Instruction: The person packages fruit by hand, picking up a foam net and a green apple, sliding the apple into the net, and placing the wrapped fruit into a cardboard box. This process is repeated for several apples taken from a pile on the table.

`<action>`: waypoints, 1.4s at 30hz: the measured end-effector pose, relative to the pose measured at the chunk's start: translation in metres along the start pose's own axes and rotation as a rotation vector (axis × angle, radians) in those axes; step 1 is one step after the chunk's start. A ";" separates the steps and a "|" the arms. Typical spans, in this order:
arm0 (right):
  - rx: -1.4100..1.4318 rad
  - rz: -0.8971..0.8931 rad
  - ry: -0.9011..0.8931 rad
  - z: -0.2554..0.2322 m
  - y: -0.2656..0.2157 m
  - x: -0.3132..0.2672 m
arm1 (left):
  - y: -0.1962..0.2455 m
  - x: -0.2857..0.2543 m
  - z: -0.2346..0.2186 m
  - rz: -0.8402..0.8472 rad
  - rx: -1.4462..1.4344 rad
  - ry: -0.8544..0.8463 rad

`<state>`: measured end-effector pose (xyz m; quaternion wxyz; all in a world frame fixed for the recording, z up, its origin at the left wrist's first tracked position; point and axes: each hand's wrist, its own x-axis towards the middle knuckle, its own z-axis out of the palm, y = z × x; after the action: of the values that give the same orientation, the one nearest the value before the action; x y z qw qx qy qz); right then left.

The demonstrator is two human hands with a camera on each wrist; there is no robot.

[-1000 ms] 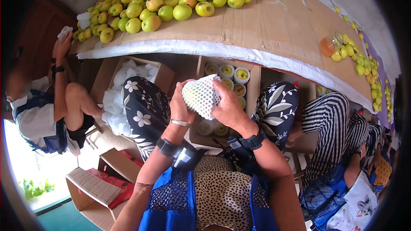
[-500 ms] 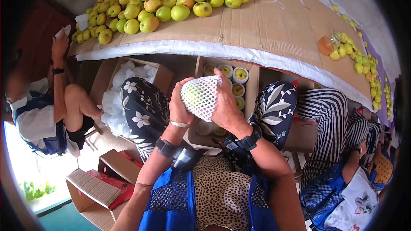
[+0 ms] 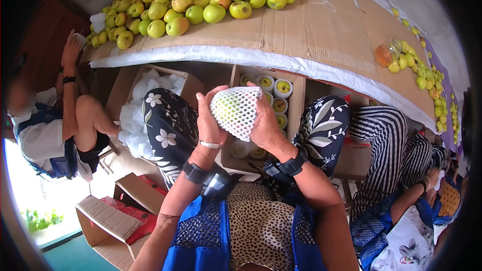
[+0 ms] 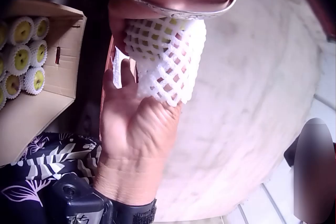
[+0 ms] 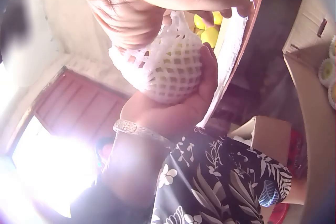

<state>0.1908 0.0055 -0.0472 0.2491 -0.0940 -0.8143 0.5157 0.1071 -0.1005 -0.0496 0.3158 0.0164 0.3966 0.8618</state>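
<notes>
A: Where does the apple lie?

B: The apple, sheathed in a white net, lies at the centre of the head view, between the two hands and touched by both.

A: And the left hand?

B: Immediately left of the apple, with a bracelet at its wrist. In the right wrist view its fingers curl round the netted fruit, cupping it along the lower and right sides.

A: The right hand?

B: On the opposite side, right of the apple, its palm against the net. Its fingers are partly hidden; whether they grip cannot be told.

A: What surrounds them?

B: Beyond the hands, near the centre, a box contains netted apples; left of it stands a second box with white nets. Across the top of the frame runs a table, bearing a heap of apples at upper left. A seated person occupies the left edge; striped trousers appear at right.
</notes>
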 end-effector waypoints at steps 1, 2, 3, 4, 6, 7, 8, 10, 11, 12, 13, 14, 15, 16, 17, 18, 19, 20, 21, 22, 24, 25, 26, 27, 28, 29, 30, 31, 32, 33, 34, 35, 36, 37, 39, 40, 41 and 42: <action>-0.037 -0.008 -0.006 -0.001 -0.001 0.000 | 0.000 0.000 0.000 -0.009 -0.030 -0.015; -0.036 -0.013 -0.003 -0.001 -0.001 0.001 | 0.000 0.000 0.002 -0.007 -0.078 0.000; -0.035 -0.018 -0.002 0.000 -0.002 0.001 | -0.001 0.000 0.004 0.014 -0.072 0.001; -0.034 -0.023 -0.003 0.000 -0.003 0.001 | -0.002 -0.001 0.006 0.034 -0.067 0.003; -0.037 -0.027 0.002 -0.001 -0.005 0.002 | -0.005 0.001 0.003 0.061 -0.009 -0.006; -0.039 -0.030 0.005 -0.001 -0.006 0.002 | -0.008 0.003 -0.003 0.069 0.044 -0.013; 0.005 -0.002 -0.001 -0.001 -0.007 0.002 | -0.010 0.005 -0.008 0.078 0.098 -0.021; 0.094 0.053 -0.012 0.001 -0.007 0.002 | -0.010 0.005 -0.012 0.046 0.060 -0.014; 0.074 0.032 -0.012 0.001 -0.006 0.003 | -0.010 0.005 -0.013 0.029 0.040 -0.012; 0.054 0.012 -0.012 0.000 -0.004 0.005 | -0.008 0.005 -0.014 0.010 0.011 -0.011; 0.035 -0.008 -0.014 -0.001 -0.002 0.005 | -0.007 0.005 -0.013 -0.017 -0.020 0.016; 0.151 -0.049 0.009 -0.007 -0.002 0.003 | -0.005 0.004 -0.010 -0.043 -0.050 0.044; 0.194 -0.019 -0.018 -0.011 -0.003 0.004 | -0.002 0.004 -0.009 -0.068 -0.079 0.070; 0.237 0.011 -0.043 -0.014 -0.005 0.006 | -0.003 0.005 -0.015 -0.087 -0.084 0.048; 0.278 0.043 -0.067 -0.016 -0.006 0.007 | -0.003 0.005 -0.018 -0.076 -0.073 0.039; 0.234 0.007 -0.044 -0.016 -0.007 0.007 | -0.004 0.005 -0.019 -0.069 -0.063 0.030; 0.215 0.003 -0.039 -0.016 -0.008 0.006 | -0.006 0.005 -0.020 -0.064 -0.053 0.021; 0.197 -0.003 -0.036 -0.015 -0.009 0.006 | -0.008 0.006 -0.021 -0.047 -0.078 0.035; 0.179 -0.011 -0.033 -0.015 -0.010 0.007 | -0.009 0.005 -0.021 -0.034 -0.017 0.024; 0.158 -0.017 -0.042 -0.015 -0.013 0.008 | -0.010 0.004 -0.020 -0.020 0.045 0.014; 0.116 -0.030 -0.058 -0.017 -0.018 0.010 | -0.010 0.002 -0.016 -0.018 0.105 0.020; 0.114 -0.030 -0.056 -0.015 -0.017 0.009 | -0.013 0.003 -0.019 -0.006 0.153 0.009; 0.112 -0.027 -0.054 -0.013 -0.016 0.008 | -0.019 0.005 -0.025 0.003 0.200 -0.003; 0.110 -0.025 -0.052 -0.012 -0.016 0.008 | -0.021 0.006 -0.025 0.013 0.247 -0.015; 0.088 -0.024 -0.056 -0.012 -0.016 0.008 | -0.020 0.004 -0.024 0.033 0.328 -0.053; 0.067 -0.023 -0.060 -0.012 -0.016 0.009 | -0.021 0.004 -0.025 -0.016 0.304 -0.050; 0.048 -0.023 -0.065 -0.011 -0.016 0.010 | -0.021 0.004 -0.028 -0.065 0.279 -0.046; 0.011 -0.034 -0.067 -0.010 -0.016 0.009 | -0.022 0.004 -0.031 -0.114 0.254 -0.041; -0.026 -0.045 -0.070 -0.009 -0.015 0.009 | -0.024 0.005 -0.033 -0.104 0.257 -0.067; -0.063 -0.056 -0.073 -0.008 -0.014 0.008 | -0.022 0.002 -0.030 -0.091 0.267 -0.078; -0.077 -0.072 -0.091 -0.006 -0.012 0.007 | -0.019 -0.001 -0.024 -0.078 0.277 -0.091; -0.091 -0.085 -0.108 -0.005 -0.009 0.006 | -0.017 -0.003 -0.021 -0.069 0.287 -0.105; -0.105 -0.098 -0.124 -0.004 -0.008 0.006 | -0.017 -0.001 -0.027 -0.041 0.428 -0.169; -0.073 -0.087 -0.128 -0.006 -0.009 0.006 | -0.020 0.002 -0.032 -0.068 0.352 -0.160; -0.008 -0.071 -0.138 -0.010 -0.013 0.009 | -0.023 0.005 -0.037 -0.116 0.200 -0.139; 0.018 -0.054 -0.109 -0.012 -0.012 0.010 | -0.020 0.006 -0.037 -0.208 0.037 -0.100; 0.043 -0.037 -0.079 -0.015 -0.009 0.011 | -0.018 0.004 -0.035 -0.207 0.004 -0.111; 0.066 -0.020 -0.050 -0.018 -0.007 0.012 | -0.012 0.001 -0.026 -0.206 -0.032 -0.124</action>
<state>0.1902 0.0215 -0.0312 0.2369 -0.0648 -0.8036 0.5422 0.1052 -0.1116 -0.0756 0.4266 0.0239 0.3622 0.8284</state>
